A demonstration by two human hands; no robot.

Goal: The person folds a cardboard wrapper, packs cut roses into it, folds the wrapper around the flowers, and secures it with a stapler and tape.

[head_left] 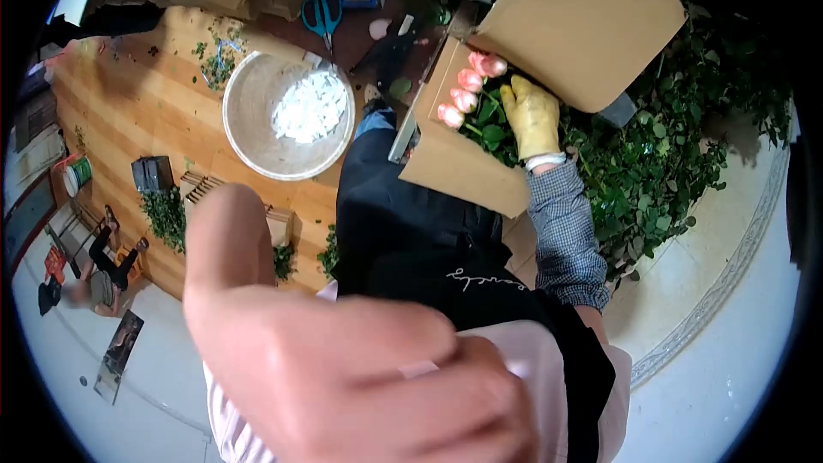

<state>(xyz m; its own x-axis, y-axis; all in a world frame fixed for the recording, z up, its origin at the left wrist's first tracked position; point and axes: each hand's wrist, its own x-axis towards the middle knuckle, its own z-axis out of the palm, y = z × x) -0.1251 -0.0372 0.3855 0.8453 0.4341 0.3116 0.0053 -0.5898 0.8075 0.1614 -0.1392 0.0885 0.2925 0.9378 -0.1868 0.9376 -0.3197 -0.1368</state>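
Very close to the camera, my bare left hand (360, 377) has its fingers curled, with one digit raised at the left. A small pale patch shows between the fingers, too blurred to name. In a yellow glove, my right hand (533, 120) is in an open cardboard box (463, 173), fingers bent down over a bunch of pink roses (464, 100). The rose heads lie in a row left of the glove, with green leaves under it. The glove's fingertips are partly hidden among the leaves.
A round basin (245, 150) with small white pieces (310, 107) stands left of my leg. Blue-handled scissors (323, 17) lie beyond it. Cut greenery (639, 180) is heaped at the right. Another person (107, 283) sits far left, near a bucket (77, 175).
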